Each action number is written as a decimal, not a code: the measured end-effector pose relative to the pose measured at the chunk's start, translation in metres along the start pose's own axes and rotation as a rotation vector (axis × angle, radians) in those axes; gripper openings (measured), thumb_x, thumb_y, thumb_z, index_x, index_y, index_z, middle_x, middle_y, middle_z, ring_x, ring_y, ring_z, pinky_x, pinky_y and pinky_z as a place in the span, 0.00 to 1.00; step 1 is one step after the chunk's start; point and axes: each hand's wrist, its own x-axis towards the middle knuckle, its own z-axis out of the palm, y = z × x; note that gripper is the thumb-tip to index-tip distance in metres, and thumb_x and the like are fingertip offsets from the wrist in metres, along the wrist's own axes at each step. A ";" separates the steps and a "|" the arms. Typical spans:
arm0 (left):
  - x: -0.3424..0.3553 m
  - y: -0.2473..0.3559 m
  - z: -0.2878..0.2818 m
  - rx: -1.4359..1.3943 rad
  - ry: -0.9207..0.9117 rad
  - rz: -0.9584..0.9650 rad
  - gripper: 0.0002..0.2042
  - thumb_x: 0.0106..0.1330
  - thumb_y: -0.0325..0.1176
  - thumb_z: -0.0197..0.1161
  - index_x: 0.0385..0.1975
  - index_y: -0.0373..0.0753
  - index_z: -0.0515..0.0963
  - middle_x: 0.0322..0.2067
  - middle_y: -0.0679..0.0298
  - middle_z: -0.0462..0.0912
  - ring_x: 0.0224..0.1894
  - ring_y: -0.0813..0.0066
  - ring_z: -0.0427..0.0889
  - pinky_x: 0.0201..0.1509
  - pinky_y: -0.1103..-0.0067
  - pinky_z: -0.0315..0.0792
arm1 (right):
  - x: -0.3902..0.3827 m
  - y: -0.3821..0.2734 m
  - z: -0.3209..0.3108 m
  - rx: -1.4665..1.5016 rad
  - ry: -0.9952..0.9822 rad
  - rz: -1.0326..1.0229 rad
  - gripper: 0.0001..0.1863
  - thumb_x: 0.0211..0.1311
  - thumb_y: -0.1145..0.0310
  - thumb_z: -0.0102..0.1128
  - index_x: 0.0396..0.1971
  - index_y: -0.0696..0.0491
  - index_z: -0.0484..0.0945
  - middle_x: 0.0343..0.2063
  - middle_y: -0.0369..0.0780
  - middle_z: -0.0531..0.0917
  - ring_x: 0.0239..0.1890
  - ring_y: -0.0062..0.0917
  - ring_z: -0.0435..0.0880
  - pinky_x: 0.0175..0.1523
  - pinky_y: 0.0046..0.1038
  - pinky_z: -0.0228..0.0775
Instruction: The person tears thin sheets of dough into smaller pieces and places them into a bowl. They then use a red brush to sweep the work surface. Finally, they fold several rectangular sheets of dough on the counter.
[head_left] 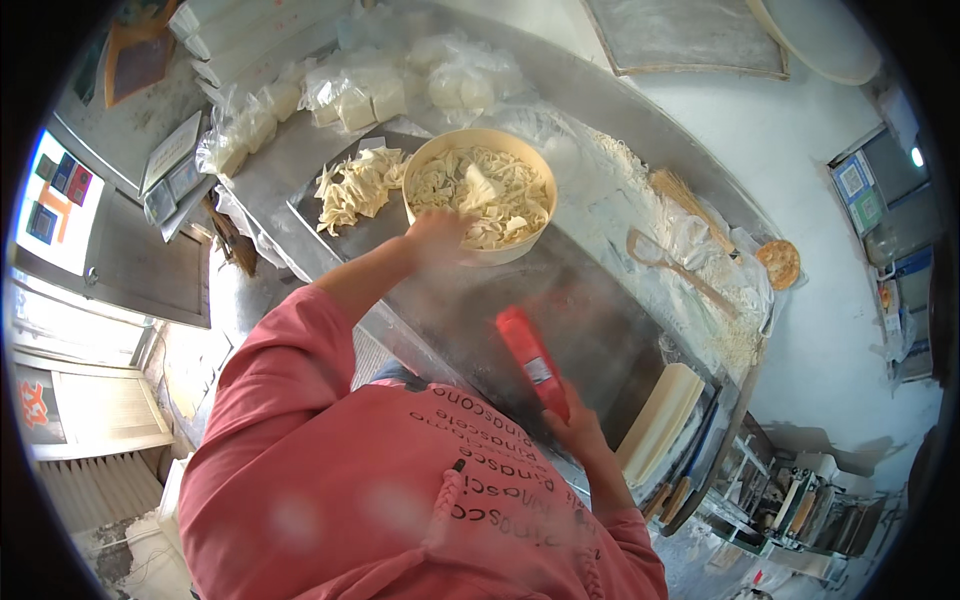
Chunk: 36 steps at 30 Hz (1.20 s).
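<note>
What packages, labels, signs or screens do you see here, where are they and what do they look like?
Red bottle: in right hand, white label.
Clear bags: behind the bowl, holding pale blocks.
Screen: far left, white with coloured squares.
Framed sign: right wall, blue and green.
Left hand: at the bowl.

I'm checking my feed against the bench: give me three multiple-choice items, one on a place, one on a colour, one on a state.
1. Where is the left hand?
A. at the rim of the round tub
B. on the wooden scoop
C. on the bagged blocks

2. What colour is the bottle?
A. blue
B. red
C. green

3. How is the bottle held?
A. lying flat on the bench
B. raised in the right hand
C. standing in the tub

Key: 1 A, its fingers meet the tub's near rim by the dough strips; 2 B, its body is red; 3 B, the right hand's grip wraps its lower end.
</note>
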 end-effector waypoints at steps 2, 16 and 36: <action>-0.006 -0.024 0.021 -0.001 -0.143 0.116 0.14 0.62 0.38 0.56 0.44 0.39 0.74 0.39 0.57 0.77 0.44 0.59 0.75 0.46 0.70 0.70 | 0.007 -0.020 0.007 0.027 -0.164 0.029 0.39 0.55 0.58 0.58 0.64 0.46 0.50 0.35 0.56 0.79 0.40 0.53 0.77 0.46 0.43 0.69; 0.036 -0.152 0.034 -0.508 0.157 -0.614 0.30 0.55 0.46 0.62 0.53 0.35 0.65 0.26 0.54 0.78 0.25 0.63 0.79 0.31 0.70 0.73 | 0.082 -0.079 0.050 -0.254 -0.467 0.155 0.36 0.59 0.57 0.55 0.65 0.39 0.48 0.34 0.52 0.79 0.36 0.48 0.78 0.40 0.42 0.70; 0.059 -0.187 -0.109 -1.532 -0.374 -0.913 0.09 0.56 0.31 0.56 0.16 0.40 0.68 0.10 0.68 0.64 0.09 0.83 0.54 0.12 0.82 0.46 | 0.265 -0.015 -0.070 -0.094 0.338 0.397 0.20 0.60 0.55 0.47 0.51 0.46 0.70 0.41 0.47 0.79 0.45 0.38 0.78 0.45 0.37 0.70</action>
